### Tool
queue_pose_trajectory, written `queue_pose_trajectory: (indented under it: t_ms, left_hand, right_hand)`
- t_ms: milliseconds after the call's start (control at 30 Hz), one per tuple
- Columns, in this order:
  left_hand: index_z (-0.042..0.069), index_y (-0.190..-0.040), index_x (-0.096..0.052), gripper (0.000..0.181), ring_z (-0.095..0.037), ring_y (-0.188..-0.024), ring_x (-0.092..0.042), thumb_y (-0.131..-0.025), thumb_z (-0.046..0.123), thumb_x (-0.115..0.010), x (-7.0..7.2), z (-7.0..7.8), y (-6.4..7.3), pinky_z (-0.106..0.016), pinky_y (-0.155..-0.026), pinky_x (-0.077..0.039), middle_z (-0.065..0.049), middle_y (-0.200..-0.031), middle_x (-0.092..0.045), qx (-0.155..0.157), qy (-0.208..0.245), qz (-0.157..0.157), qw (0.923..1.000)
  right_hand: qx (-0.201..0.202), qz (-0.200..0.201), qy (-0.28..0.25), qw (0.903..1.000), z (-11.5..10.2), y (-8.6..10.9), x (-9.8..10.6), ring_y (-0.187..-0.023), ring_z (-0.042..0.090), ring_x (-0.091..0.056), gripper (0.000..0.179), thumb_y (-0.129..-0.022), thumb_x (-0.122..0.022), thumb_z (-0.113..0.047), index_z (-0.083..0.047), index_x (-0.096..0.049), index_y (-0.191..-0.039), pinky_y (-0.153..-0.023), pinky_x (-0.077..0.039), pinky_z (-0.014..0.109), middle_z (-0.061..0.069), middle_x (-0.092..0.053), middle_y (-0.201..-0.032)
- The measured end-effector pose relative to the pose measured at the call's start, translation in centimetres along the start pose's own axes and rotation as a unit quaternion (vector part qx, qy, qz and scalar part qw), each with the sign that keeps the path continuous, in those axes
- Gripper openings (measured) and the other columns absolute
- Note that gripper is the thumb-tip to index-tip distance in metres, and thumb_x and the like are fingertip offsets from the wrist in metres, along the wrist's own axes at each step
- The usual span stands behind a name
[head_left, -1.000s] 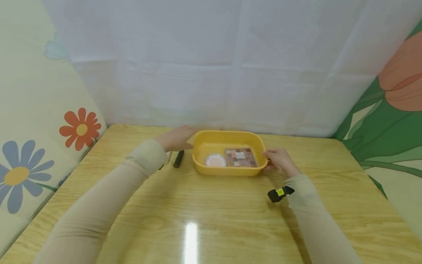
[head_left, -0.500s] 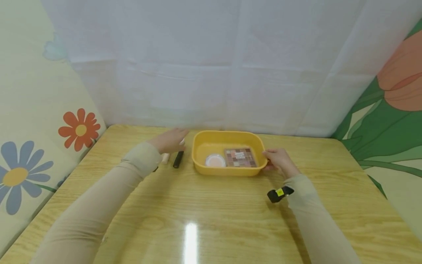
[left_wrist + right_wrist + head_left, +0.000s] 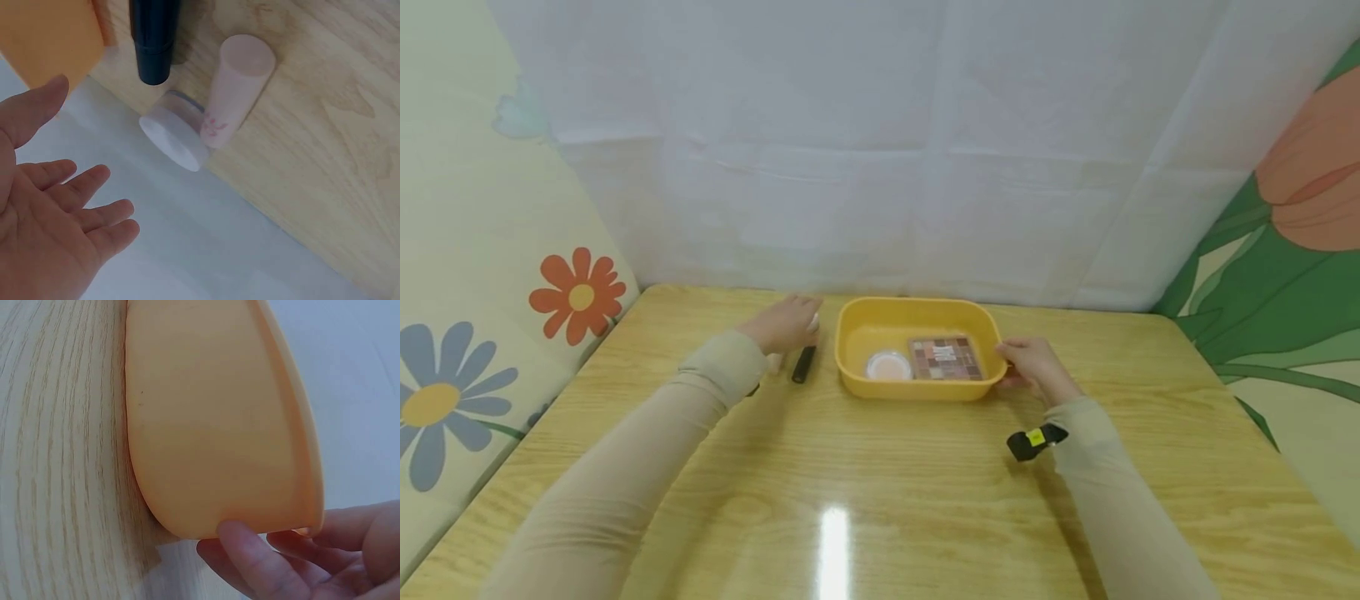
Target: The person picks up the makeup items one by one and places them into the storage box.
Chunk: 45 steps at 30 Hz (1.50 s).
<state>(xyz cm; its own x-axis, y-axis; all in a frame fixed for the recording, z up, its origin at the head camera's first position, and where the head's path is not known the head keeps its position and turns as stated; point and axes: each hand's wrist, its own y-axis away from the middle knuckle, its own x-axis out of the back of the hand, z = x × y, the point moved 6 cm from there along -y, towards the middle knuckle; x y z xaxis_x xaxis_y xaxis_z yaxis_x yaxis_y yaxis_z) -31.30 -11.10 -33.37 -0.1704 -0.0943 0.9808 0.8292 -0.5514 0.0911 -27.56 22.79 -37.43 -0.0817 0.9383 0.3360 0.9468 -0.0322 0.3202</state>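
My left hand (image 3: 782,323) is over the table, left of a yellow plastic basin (image 3: 917,390). In the left wrist view the hand (image 3: 56,219) has its fingers spread and loosely bent, with nothing between them. Close by lies a small jar with a white lid (image 3: 172,139), tipped on its side. Touching it or just beside it is a pale pink tube (image 3: 240,87); a black tube (image 3: 153,47) lies nearer the basin. My right hand (image 3: 1037,364) grips the basin's right end, thumb and fingers at the rim and wall (image 3: 212,437).
Inside the basin lie an eyeshadow palette (image 3: 945,358) and a round, clear-edged compact (image 3: 889,367). The wooden table (image 3: 925,483) meets a white cloth (image 3: 865,150) at the back. A black wrist camera (image 3: 1036,440) hangs at the right cuff.
My left hand has drawn back leftward from the basin's left end toward the small items. A white round thing has come into sight at its fingertips. The right hand has stayed put.
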Motion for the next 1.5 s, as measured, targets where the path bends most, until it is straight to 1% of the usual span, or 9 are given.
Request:
queue_pose_trajectory:
  t_ms: [200,300,500,600,733,833,1033,1333,1500]
  left_hand:
    - [-0.02,-0.136,-0.035,0.06,-0.05,-0.124,-0.042,-0.093,0.012,-0.063,-0.6,-0.7,0.0,-0.052,-0.109,-0.032,-0.037,-0.132,-0.046,-0.012,-0.008,0.039,0.9991]
    - [-0.02,-0.135,-0.036,0.059,-0.051,-0.123,-0.043,-0.093,0.011,-0.063,-0.7,-1.2,-0.1,-0.054,-0.106,-0.035,-0.038,-0.131,-0.047,-0.002,0.006,0.051,0.9987]
    - [-0.018,-0.141,-0.029,0.06,-0.052,-0.13,-0.035,-0.096,0.009,-0.057,-1.4,-2.1,-0.4,-0.055,-0.11,-0.03,-0.038,-0.138,-0.039,0.034,0.026,0.031,0.9986]
    - [-0.017,-0.142,-0.028,0.06,-0.051,-0.131,-0.034,-0.096,0.01,-0.058,-1.5,-2.3,-0.5,-0.055,-0.111,-0.029,-0.038,-0.14,-0.037,0.044,0.038,0.033,0.9978]
    - [-0.017,-0.142,-0.028,0.062,-0.05,-0.132,-0.033,-0.095,0.009,-0.059,-1.8,-2.7,-0.6,-0.055,-0.111,-0.028,-0.038,-0.141,-0.036,0.044,0.042,0.04,0.9973]
    - [-0.017,-0.142,-0.028,0.063,-0.051,-0.132,-0.033,-0.094,0.008,-0.061,-2.0,-2.9,-0.6,-0.054,-0.111,-0.028,-0.037,-0.141,-0.035,0.039,0.036,0.045,0.9976]
    - [-0.017,-0.141,-0.029,0.063,-0.051,-0.132,-0.033,-0.093,0.006,-0.063,-2.2,-3.2,-1.1,-0.055,-0.112,-0.027,-0.038,-0.142,-0.033,0.043,0.037,0.043,0.9975]
    - [-0.015,-0.143,-0.026,0.066,-0.051,-0.133,-0.031,-0.093,0.007,-0.063,-2.7,-4.3,-1.9,-0.055,-0.112,-0.026,-0.036,-0.146,-0.029,0.061,0.049,0.032,0.9964]
    - [-0.014,-0.143,-0.027,0.066,-0.051,-0.131,-0.034,-0.093,0.008,-0.063,-3.2,-4.8,-2.2,-0.055,-0.111,-0.028,-0.036,-0.144,-0.032,0.057,0.041,0.038,0.9968]
  right_hand:
    - [-0.009,-0.004,-0.004,0.9999,0.1,0.0,0.0,-0.077,0.012,-0.062,0.046,-0.103,-0.043,-0.011,0.017,-0.037,-0.138,-0.069,-0.059,0.033,0.031,-0.052,-0.125]
    - [-0.01,0.0,-0.006,0.9999,0.1,0.0,0.0,-0.075,0.011,-0.062,0.046,-0.103,-0.044,-0.012,0.017,-0.038,-0.138,-0.068,-0.059,0.032,0.029,-0.053,-0.123]
    - [-0.01,0.001,-0.007,0.9999,0.2,-0.1,0.0,-0.073,0.01,-0.062,0.046,-0.103,-0.044,-0.011,0.017,-0.038,-0.138,-0.065,-0.059,0.03,0.027,-0.055,-0.12]
    - [-0.011,0.002,-0.008,0.9999,0.3,-0.2,0.0,-0.072,0.01,-0.062,0.046,-0.102,-0.044,-0.011,0.017,-0.037,-0.139,-0.064,-0.059,0.029,0.028,-0.054,-0.121]
    - [-0.007,0.003,-0.006,1.0,0.5,-0.3,0.0,-0.072,0.011,-0.062,0.045,-0.102,-0.045,-0.01,0.018,-0.038,-0.137,-0.063,-0.058,0.029,0.027,-0.056,-0.116]
    - [-0.006,0.005,-0.007,0.9999,0.5,-0.3,-0.1,-0.07,0.01,-0.061,0.044,-0.102,-0.045,-0.009,0.018,-0.04,-0.136,-0.062,-0.058,0.028,0.023,-0.059,-0.108]
    - [-0.003,0.004,-0.021,0.9998,0.5,-0.3,0.1,-0.069,0.01,-0.061,0.044,-0.101,-0.046,-0.008,0.019,-0.04,-0.135,-0.059,-0.057,0.027,0.016,-0.061,-0.1]
    - [-0.005,0.005,-0.014,0.9999,0.3,-0.3,0.0,-0.07,0.01,-0.062,0.044,-0.102,-0.045,-0.009,0.019,-0.039,-0.136,-0.062,-0.058,0.029,0.02,-0.06,-0.105]
    - [-0.004,0.006,-0.006,1.0,0.1,-0.3,0.0,-0.072,0.01,-0.062,0.045,-0.102,-0.045,-0.01,0.018,-0.038,-0.137,-0.065,-0.059,0.031,0.025,-0.058,-0.113]
